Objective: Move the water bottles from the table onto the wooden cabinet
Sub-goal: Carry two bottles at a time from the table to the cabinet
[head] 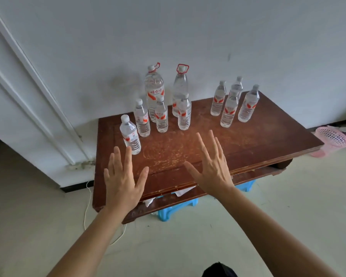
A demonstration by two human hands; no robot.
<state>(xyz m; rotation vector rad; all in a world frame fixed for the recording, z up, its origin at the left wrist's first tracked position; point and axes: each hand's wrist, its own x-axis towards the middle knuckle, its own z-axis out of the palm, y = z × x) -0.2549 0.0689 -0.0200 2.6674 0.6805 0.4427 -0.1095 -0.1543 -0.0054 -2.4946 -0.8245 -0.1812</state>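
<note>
- The left hand (120, 180) is lying spread palm down over the front left part of the brown wooden top (258, 136). Its fingers are straight and splayed, and it is holding nothing. I cannot tell whether it is touching the wood.
- The right hand (212, 168) is doing the same over the front middle of that top, fully open with fingers fanned and gripping nothing.
- Ten water bottles (161, 116) are standing upright on the top, and neither hand is holding one.
- Two large bottles (154, 92) with red carry loops are standing at the back of the top, left of its middle, with four small ones crowding in front of them.
- The nearest small bottle (130, 136) is standing at the top's left side, just beyond the left hand's fingertips.
- Four more small bottles (229, 110) are clustering toward the top's back right corner, well apart from both hands.
- A blue plastic stool (174, 208) is showing beneath the top's front edge, and a pink basket (332, 138) is lying on the floor off its right end.
- Only one piece of wooden furniture is showing, and I cannot tell whether it is the table or the cabinet.
- If it is the cabinet, the moving looks complete, with every bottle set down and both hands empty.
- If it is the table, nothing is lifted yet and all ten bottles are waiting.
</note>
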